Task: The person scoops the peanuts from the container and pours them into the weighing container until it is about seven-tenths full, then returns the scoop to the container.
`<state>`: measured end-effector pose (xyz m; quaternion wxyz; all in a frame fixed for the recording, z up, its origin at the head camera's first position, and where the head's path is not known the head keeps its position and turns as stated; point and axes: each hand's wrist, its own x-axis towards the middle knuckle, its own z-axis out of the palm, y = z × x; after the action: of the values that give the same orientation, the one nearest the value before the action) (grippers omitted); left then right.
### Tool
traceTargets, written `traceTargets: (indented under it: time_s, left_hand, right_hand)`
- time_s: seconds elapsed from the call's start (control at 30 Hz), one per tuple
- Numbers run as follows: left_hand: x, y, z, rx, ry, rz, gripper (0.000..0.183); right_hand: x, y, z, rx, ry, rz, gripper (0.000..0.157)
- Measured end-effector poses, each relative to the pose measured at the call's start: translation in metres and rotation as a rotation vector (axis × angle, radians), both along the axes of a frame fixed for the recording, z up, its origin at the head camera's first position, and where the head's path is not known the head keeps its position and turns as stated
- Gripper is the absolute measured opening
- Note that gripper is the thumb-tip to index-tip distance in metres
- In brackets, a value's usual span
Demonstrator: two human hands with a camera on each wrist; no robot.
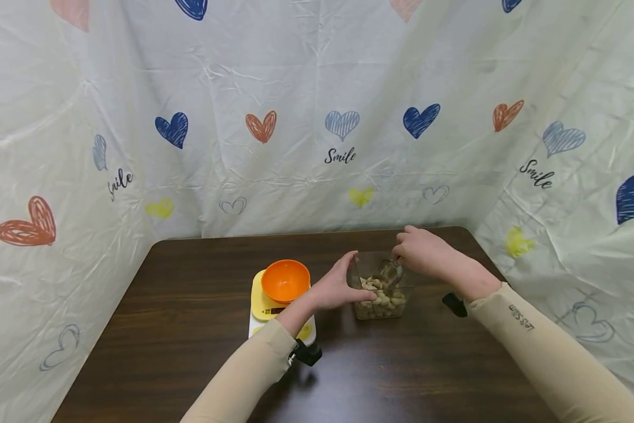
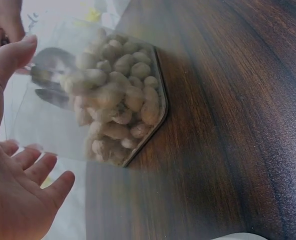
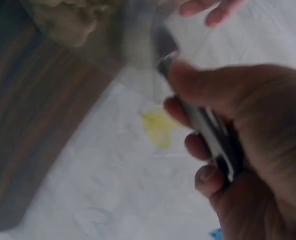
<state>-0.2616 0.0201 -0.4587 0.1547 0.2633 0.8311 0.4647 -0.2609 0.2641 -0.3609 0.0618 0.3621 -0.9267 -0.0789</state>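
Note:
A clear plastic container (image 1: 366, 259) partly filled with unshelled peanuts (image 1: 384, 304) stands on the table. My left hand (image 1: 336, 288) holds it from the left side, thumb along the near wall and fingers toward the far corner. In the left wrist view the thumb and fingers span the container's upper part. My right hand (image 1: 425, 252) grips the handle of a metal scoop (image 1: 389, 273), fingers curled round it in the right wrist view. The scoop's head is down inside the container, right at the peanuts (image 2: 120, 95).
Left of the container an orange bowl (image 1: 286, 282) sits on a yellow and white kitchen scale (image 1: 261, 298), just beyond my left wrist. The dark wooden table (image 1: 190, 329) ends at a white curtain (image 1: 295, 70) printed with hearts, behind and on both sides.

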Motion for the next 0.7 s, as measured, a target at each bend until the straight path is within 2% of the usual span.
traceTargets:
  time_s: [0.1, 0.27, 0.5, 0.7]
  left_hand:
    - [0.0, 0.0, -0.001, -0.002, -0.006, -0.002, 0.107]
    - [0.0, -0.001, 0.0, -0.003, -0.018, 0.011, 0.108]
    - [0.0, -0.001, -0.001, -0.004, -0.005, 0.002, 0.11]
    - [0.0, 0.0, -0.001, -0.006, -0.002, 0.009, 0.108]
  right_hand:
    - [-0.003, 0.004, -0.007, -0.065, -0.071, 0.01, 0.007]
    - [-0.005, 0.01, -0.015, -0.139, -0.064, 0.047, 0.007]
    - [-0.002, 0.022, -0.015, -0.263, -0.14, 0.012, 0.011]
    - [-0.005, 0.027, -0.022, -0.314, -0.173, -0.007, 0.011]
